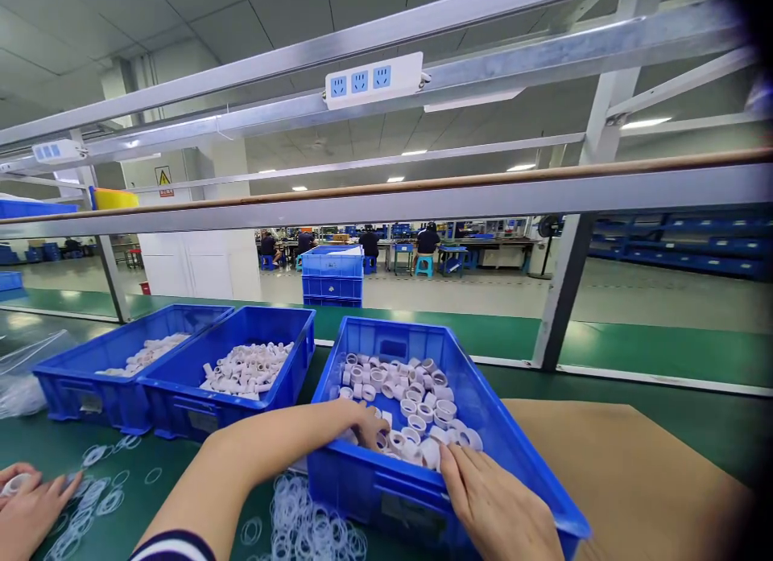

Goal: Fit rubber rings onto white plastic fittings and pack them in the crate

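My left hand (365, 426) reaches over the front wall of the right-hand blue bin (411, 480), its fingers curled down among white plastic rings (416, 422). What lies between those fingertips is partly hidden. My right hand (498, 501) lies over the bin's front rim near the right corner, fingers stretched out and side by side. Its fingertips touch the nearest rings. Below the bin's left front corner, a heap of thin clear rings (311, 521) lies on the green table.
Two more blue bins, a middle one (181, 408) and a left one (90, 392), hold small white parts. Another person's hands (30, 501) work at the left edge beside more thin rings (90, 505). Brown cardboard (604, 456) lies right; a metal post (564, 295) rises behind.
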A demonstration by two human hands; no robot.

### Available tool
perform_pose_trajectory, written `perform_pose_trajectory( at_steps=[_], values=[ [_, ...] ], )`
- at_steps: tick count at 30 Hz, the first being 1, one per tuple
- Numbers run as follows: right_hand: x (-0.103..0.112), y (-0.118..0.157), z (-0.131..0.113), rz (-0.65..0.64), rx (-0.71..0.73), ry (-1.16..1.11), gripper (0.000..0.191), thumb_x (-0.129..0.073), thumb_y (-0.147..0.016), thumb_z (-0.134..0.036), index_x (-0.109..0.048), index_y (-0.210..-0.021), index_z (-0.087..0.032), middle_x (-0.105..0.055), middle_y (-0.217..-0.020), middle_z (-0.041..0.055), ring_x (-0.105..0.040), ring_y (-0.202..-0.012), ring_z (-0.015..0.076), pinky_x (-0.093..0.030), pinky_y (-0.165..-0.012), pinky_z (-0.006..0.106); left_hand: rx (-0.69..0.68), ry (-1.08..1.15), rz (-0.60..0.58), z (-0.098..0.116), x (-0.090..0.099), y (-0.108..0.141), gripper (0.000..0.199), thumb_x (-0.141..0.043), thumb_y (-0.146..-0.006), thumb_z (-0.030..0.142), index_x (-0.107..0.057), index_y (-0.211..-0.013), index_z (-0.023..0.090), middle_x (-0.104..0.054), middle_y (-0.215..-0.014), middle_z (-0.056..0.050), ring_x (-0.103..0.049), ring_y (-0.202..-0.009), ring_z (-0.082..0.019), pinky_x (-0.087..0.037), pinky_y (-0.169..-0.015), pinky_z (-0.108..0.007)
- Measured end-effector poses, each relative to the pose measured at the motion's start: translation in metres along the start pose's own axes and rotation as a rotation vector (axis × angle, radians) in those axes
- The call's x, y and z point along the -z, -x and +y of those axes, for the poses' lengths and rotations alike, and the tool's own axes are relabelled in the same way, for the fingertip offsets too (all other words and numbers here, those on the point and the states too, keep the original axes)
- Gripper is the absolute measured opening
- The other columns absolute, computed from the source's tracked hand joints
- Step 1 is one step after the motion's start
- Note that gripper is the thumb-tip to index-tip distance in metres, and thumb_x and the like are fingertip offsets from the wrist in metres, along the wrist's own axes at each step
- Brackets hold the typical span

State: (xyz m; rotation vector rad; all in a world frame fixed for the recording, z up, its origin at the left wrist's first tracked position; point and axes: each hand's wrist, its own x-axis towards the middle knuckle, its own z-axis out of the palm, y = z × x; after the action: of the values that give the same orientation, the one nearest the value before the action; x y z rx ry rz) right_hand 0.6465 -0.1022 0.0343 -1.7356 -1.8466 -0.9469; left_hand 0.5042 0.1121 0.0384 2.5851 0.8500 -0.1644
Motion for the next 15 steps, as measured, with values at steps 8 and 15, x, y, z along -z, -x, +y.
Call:
perform_pose_trajectory(
  at_steps=[8,15],
  values=[
    [0.003,-0.003,0.000,0.055,0.079,0.035,0.041,-0.032,-0.091,-0.006,-0.065,-0.108,-0.023,-0.073,-0.099,0.0060,-0.065,-0.088,0.0204,-0.047,-0.078,0.030,0.005,0.185,0.034,-0.008,-0.008,-0.006,0.061,-0.083,-0.019,0.067,-0.064,-0.061,0.026,-0.054,-0.049,-0.001,-0.061,-0.060,-0.031,-0.050,-0.073,-0.052],
    [0.002,-0.003,0.003,0.048,0.210,0.220,0.047,-0.030,-0.086,0.002,-0.065,-0.110,-0.021,-0.073,-0.099,0.0063,-0.065,-0.087,0.0219,-0.045,-0.078,0.033,0.023,0.311,-0.025,-0.011,-0.012,-0.001,0.072,-0.082,-0.012,0.065,-0.069,-0.072,0.028,-0.048,-0.038,0.004,-0.047,-0.030,-0.022,-0.049,-0.049,-0.051]
  ],
)
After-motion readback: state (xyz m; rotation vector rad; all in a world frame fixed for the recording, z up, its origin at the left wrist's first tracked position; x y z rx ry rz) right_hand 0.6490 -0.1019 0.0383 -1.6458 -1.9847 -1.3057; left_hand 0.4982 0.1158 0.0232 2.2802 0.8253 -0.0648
